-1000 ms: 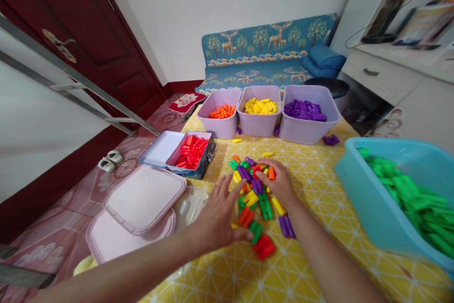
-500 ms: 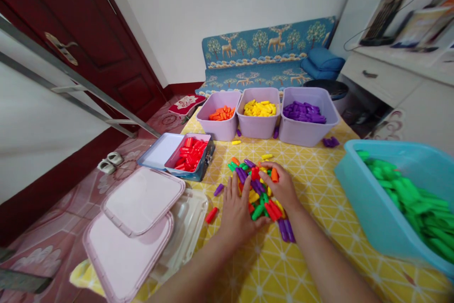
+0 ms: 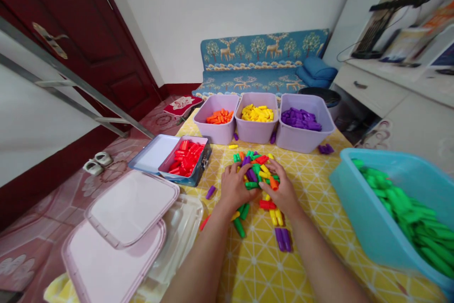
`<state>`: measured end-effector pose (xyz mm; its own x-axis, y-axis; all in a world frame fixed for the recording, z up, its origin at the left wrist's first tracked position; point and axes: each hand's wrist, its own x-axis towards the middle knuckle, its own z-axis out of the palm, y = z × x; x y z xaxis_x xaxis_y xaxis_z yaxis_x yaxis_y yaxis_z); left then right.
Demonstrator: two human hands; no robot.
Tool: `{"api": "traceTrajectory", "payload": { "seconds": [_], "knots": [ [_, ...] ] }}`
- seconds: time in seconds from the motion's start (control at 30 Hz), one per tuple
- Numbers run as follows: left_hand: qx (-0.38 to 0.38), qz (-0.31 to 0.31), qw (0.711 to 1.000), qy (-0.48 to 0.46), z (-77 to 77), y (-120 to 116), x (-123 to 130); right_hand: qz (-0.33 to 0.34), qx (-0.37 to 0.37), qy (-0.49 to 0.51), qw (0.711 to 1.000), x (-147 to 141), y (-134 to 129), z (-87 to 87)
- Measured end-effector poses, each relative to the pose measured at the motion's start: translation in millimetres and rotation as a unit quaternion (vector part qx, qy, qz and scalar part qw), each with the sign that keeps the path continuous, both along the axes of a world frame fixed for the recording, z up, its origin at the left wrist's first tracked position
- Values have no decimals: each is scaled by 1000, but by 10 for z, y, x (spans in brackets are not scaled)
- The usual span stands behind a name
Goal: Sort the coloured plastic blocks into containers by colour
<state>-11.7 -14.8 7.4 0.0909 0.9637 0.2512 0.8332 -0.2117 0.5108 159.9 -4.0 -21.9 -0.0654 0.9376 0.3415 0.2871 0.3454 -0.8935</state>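
Observation:
A mixed heap of small tapered plastic pieces (image 3: 252,175) in red, yellow, green, purple and orange lies on the yellow patterned tablecloth (image 3: 255,270). My left hand (image 3: 236,187) curls round the near left side of the heap, thumb pointing inward. Opposite it, my right hand (image 3: 282,190) cups the right side, with its thumb and fingers against yellow and orange pieces. Both hands press the heap between them, and their palms hide part of it. Green pieces (image 3: 240,227) lie behind my left hand; yellow pieces (image 3: 276,217) and a purple pair (image 3: 283,239) lie near my right wrist.
Three lilac bins (image 3: 256,131) at the back hold orange, yellow and purple pieces. A tin (image 3: 198,177) of red pieces stands left, near stacked pale lids (image 3: 133,203). A turquoise tub (image 3: 369,208) of green pieces is at right. A loose purple piece (image 3: 210,192) lies left.
My hands have moved forward and curled round the heap, pushing it away from me. Green, yellow and red pieces now trail on the cloth behind it. The camera view has shifted slightly.

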Motion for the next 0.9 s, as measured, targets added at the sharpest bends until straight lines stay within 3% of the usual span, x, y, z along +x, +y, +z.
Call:
{"api": "traceTrajectory", "payload": {
  "seconds": [0.2,0.3,0.4,0.47,0.73,0.9],
  "knots": [
    [41,26,988,-148,-143,22,-95,81,-61,64,993,162,-7,53],
    [20,57,975,-212,-206,33,-109,53,-18,-64,996,132,3,55],
    [8,55,970,-236,-201,18,-90,10,57,-230,971,33,8,61],
    [12,40,969,-242,-163,-2,-76,-1,90,-273,958,-25,5,62],
    [76,2,984,-158,-70,-48,-38,-44,130,-200,970,-65,-37,83],
    [90,-21,971,-220,-86,-49,-12,-23,112,-220,969,-82,-47,109]
  ]
}}
